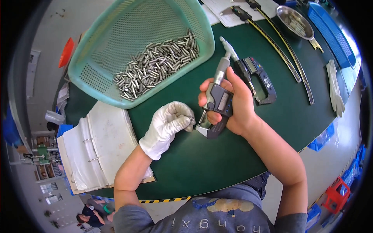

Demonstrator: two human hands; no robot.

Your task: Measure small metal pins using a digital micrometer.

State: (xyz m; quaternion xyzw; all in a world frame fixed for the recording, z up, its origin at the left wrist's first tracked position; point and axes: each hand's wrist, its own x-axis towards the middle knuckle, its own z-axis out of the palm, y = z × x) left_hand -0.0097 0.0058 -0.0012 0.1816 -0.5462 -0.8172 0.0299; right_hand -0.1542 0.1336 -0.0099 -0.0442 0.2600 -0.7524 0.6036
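Note:
My right hand (243, 101), bare, is closed round a digital micrometer (219, 100), a dark grey body with a small display. Its silvery thimble points away from me and its measuring jaws are at the near end. In a white glove, my left hand (167, 126) pinches a small metal pin (192, 119) just left of those jaws. The fingertips hide most of this pin. Beyond my hands, a green plastic basket (91, 91) holds a heap of short metal pins (157, 64).
A second micrometer (266, 83) lies right of my right hand. Two digital calipers (274, 42), a metal bowl (289, 23), a blue basket (334, 35) and a white glove (334, 87) lie farther right. An open ring binder (112, 136) lies left on the green table (186, 163).

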